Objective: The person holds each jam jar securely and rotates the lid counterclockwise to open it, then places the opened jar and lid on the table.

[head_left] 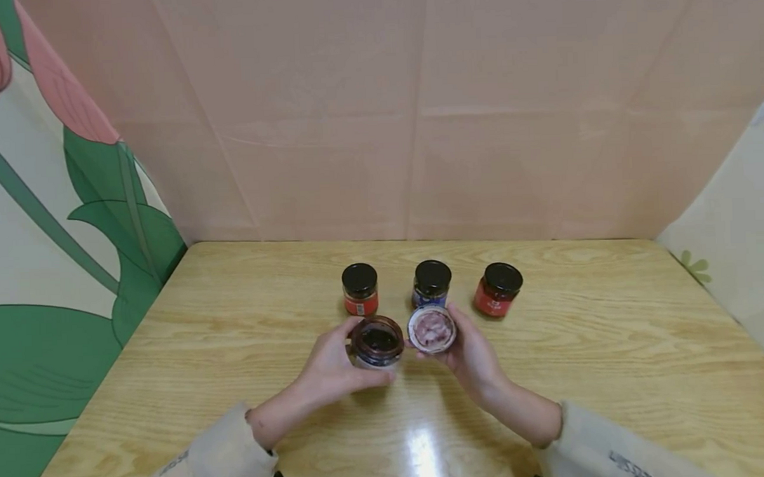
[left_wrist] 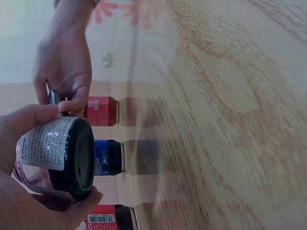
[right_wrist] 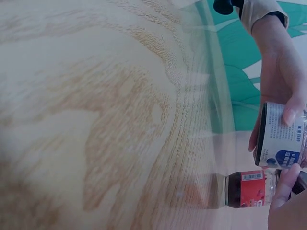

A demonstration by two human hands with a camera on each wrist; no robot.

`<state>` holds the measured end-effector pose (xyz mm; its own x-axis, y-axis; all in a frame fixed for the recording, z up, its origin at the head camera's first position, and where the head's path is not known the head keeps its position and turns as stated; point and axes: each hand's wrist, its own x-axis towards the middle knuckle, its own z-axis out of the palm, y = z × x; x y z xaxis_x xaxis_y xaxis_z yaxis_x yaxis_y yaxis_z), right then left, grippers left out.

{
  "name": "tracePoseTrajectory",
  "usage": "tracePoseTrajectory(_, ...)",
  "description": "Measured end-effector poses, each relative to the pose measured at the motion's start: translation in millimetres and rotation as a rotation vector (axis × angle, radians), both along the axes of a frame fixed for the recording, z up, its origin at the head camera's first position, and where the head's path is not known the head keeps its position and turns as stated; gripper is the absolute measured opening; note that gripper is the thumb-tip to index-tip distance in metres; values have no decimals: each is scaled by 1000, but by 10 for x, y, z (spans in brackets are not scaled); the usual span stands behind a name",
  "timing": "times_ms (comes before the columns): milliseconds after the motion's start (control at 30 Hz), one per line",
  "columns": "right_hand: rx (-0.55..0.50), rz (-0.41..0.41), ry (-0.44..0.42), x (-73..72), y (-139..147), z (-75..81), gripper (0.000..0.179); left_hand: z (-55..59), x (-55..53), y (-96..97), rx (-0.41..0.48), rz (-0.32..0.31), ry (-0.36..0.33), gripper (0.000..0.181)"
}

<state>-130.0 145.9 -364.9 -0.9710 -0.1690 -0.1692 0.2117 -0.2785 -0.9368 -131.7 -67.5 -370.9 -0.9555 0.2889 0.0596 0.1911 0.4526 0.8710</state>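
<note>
My left hand (head_left: pixel 332 363) grips an uncapped glass jar (head_left: pixel 378 347) round its side, thumb in front and fingers behind. Dark contents show through its round mouth. A white and blue label (right_wrist: pixel 283 136) covers part of the jar's wall in the right wrist view. Beside it, my right hand (head_left: pixel 476 354) holds the jar's lid (head_left: pixel 432 329) by the edge, with the inner face towards the head camera. Pale purple, smeared residue coats that inner face. The lid is close to the jar's rim, on its right, and overlaps the foot of a blue-labelled jar (head_left: pixel 431 282) in the head view.
Three black-capped jars stand in a row behind the hands: a red-labelled jar (head_left: pixel 361 292) on the left, the blue-labelled one in the middle, another red-labelled jar (head_left: pixel 499 290) on the right. The wooden table (head_left: pixel 233 307) meets a pinkish cloth backdrop (head_left: pixel 316 163) at its far edge.
</note>
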Motion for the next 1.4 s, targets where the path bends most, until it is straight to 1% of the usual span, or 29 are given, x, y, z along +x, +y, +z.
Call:
tracePoseTrajectory(133, 2, 42, 16, 0, 7, -7, 55, -5, 0, -22, -7, 35, -1, 74)
tracePoseTrajectory(200, 9, 53, 13, 0, 8, -12, 55, -10, -1, -36, 6, 44, -3, 74)
tracePoseTrajectory(367, 32, 37, -29, -8, -9, -34, 55, -25, -10, -74, 21, 60, 22, 72)
tracePoseTrajectory(433, 38, 31, -41, -14, -23, -42, 55, -28, -15, -90, 11, 73, 36, 72)
tracePoseTrajectory(600, 53, 53, -54, -34, -68, -62, 55, -42, -37, -131, 1, 101, 54, 74)
tracePoseTrajectory(767, 56, 100, -39, -49, -101, -71, 57, -56, -54, -165, -1, 117, 79, 74)
tracePoseTrajectory(867, 67, 107, -32, -56, -121, -76, 56, -55, -63, -183, -3, 128, 88, 73)
tracePoseTrajectory(1000, 96, 84, -51, -66, -170, -84, 55, -53, -69, -210, -12, 148, 77, 72)
tracePoseTrajectory(1233, 176, -30, -82, -71, -296, -123, 50, -75, -112, -272, -38, 206, 76, 71)
tracePoseTrajectory(1333, 207, -40, -88, -80, -341, -141, 49, -82, -140, -305, -43, 234, 62, 73)
tracePoseTrajectory(1400, 213, -28, -88, -93, -364, -149, 50, -90, -165, -330, -46, 253, 52, 74)
